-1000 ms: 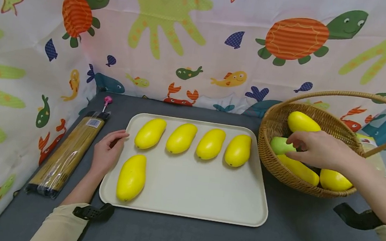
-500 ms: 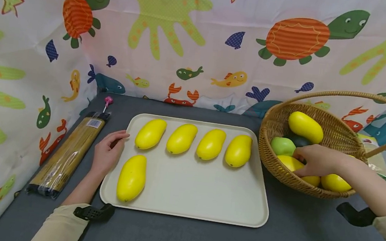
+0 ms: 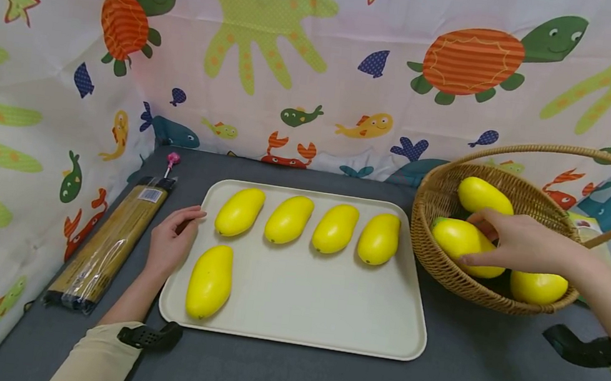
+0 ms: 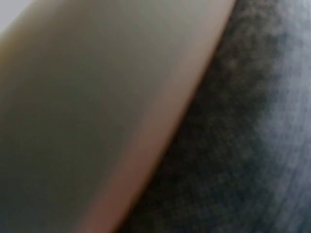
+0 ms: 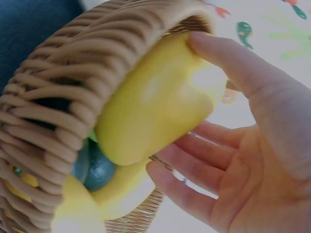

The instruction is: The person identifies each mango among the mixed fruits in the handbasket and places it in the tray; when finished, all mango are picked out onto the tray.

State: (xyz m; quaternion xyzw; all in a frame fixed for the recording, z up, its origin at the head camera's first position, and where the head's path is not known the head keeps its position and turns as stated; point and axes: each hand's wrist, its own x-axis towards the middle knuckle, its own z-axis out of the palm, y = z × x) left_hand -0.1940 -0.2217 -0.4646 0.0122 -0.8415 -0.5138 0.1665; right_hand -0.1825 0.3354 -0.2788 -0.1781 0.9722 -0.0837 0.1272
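Observation:
My right hand (image 3: 520, 241) grips a yellow mango (image 3: 458, 242) inside the wicker basket (image 3: 442, 280). In the right wrist view the thumb lies across one end of the mango (image 5: 155, 97), with the fingers curled along its other side. Another mango (image 3: 486, 195) lies behind it in the basket, and one more mango (image 3: 538, 288) is near the front rim. At the left, my left hand (image 3: 171, 241) rests by the rim of a cream tray (image 3: 298, 306), fingertips right at the edge. Several mangoes stand in a row on the tray's back half; a single mango (image 3: 209, 281) lies front left.
The basket's tall handle (image 3: 559, 149) arches over its opening. Dark green fruit (image 5: 99, 167) sits deeper in the basket. Left of the tray lies a plastic-wrapped pack of sticks (image 3: 113, 241), with a pink-topped pick (image 3: 173, 158) behind it. A printed curtain (image 3: 346, 82) closes off the back.
My right hand has reached down into the basket, grasped a mango and raised it a little, covering the green fruit. The left hand and the tray have stayed in place.

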